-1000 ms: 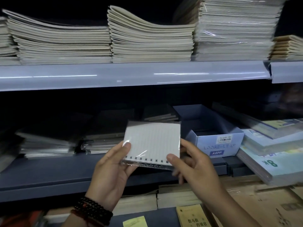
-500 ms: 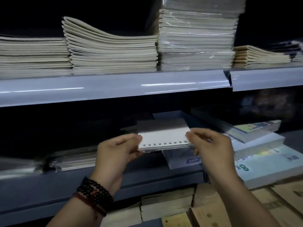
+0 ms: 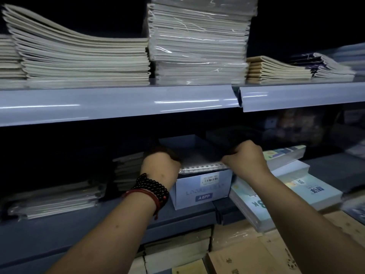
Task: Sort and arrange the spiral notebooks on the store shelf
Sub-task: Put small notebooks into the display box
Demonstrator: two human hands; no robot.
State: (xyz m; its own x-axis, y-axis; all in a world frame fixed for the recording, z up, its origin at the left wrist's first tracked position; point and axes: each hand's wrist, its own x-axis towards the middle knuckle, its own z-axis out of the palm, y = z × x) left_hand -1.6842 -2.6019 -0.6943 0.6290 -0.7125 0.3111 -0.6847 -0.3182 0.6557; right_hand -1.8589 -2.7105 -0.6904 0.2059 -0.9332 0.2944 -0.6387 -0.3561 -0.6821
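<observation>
You are holding the spiral notebook (image 3: 201, 168) by its two ends, flat over the open top of the blue-grey box (image 3: 201, 191) that is sitting at the front edge of the lower shelf (image 3: 98, 224). Your left hand (image 3: 160, 165) is curling round the notebook's left end, its fingertips disappearing into shadow. Your right hand (image 3: 245, 157) is pinching the right end between thumb and bent fingers. The wire coil is facing you, lying along the box's front rim, just above the white barcode sticker (image 3: 209, 179) (the box front is also carrying a blue label reading A6PP). Whether the notebook is resting on the rim or hanging just above it, I cannot tell. Dark bead bracelets (image 3: 152, 186) and a red cord are circling your left wrist. Just right of the box, thick pads (image 3: 286, 196) with pale covers are lying stacked toward the shelf's right end. To the left, flat wrapped packs (image 3: 55, 198) are lying in deep shadow. On the upper shelf (image 3: 118, 103), a sagging pile of grey exercise books (image 3: 83, 60) is sitting beside a taller pile in clear wrap (image 3: 199, 42).
</observation>
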